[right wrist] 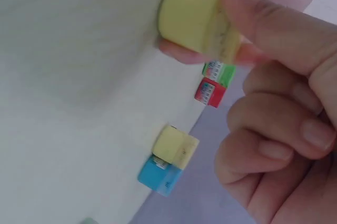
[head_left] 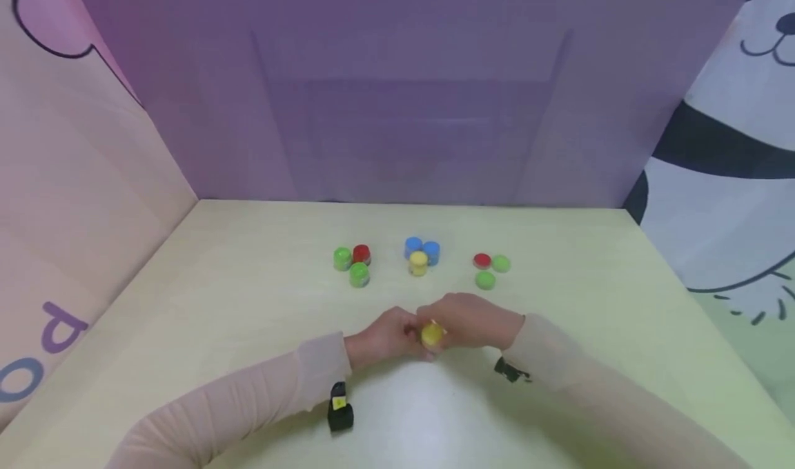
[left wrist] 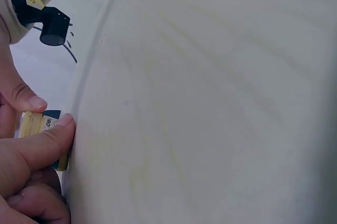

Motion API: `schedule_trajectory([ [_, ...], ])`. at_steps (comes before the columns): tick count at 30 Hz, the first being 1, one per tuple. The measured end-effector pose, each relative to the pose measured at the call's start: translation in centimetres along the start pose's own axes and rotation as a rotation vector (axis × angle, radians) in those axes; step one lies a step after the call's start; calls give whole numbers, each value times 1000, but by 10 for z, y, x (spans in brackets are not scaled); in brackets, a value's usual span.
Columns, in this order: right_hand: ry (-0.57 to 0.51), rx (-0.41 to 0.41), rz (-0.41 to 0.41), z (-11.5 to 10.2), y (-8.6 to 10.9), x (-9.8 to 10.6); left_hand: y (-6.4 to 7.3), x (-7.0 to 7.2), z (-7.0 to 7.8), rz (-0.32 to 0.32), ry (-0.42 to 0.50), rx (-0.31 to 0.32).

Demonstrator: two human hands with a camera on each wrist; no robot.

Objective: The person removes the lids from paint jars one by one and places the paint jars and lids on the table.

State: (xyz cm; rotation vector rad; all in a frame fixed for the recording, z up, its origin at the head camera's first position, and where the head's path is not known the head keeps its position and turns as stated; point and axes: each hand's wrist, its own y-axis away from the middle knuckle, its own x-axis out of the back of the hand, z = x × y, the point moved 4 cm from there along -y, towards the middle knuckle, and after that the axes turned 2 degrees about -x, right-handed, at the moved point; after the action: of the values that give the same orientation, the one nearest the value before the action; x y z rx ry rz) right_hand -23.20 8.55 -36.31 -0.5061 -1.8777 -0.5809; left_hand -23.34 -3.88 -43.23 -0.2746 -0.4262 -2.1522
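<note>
Left hand [head_left: 384, 338], right hand [head_left: 470, 321]: pinching one yellow jar [head_left: 432, 335]
Beyond, leftward: three jars [head_left: 359, 275]
Straight beyond: three more jars [head_left: 419, 264]
Beyond, rightward: three discs [head_left: 485, 280]

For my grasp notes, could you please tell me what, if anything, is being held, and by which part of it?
The left hand and right hand both hold a yellow jar by its sides.

Yellow jars [head_left: 433, 334]: two, one between fingers [left wrist: 45, 147]
Blue jars [head_left: 413, 246]: two
Green jars [head_left: 359, 274]: two
Red jars [head_left: 361, 254]: one
Green lids [head_left: 486, 280]: two
Red lids [head_left: 482, 261]: one
</note>
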Motion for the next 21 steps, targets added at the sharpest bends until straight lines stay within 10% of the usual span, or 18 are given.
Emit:
schedule_trajectory([
  [11,-11,25,2,4,2,-7,0,1,-2,26,-40,-4],
  [21,41,-350,183,-4,9,-11,1,-1,1,-3,-32,-35],
])
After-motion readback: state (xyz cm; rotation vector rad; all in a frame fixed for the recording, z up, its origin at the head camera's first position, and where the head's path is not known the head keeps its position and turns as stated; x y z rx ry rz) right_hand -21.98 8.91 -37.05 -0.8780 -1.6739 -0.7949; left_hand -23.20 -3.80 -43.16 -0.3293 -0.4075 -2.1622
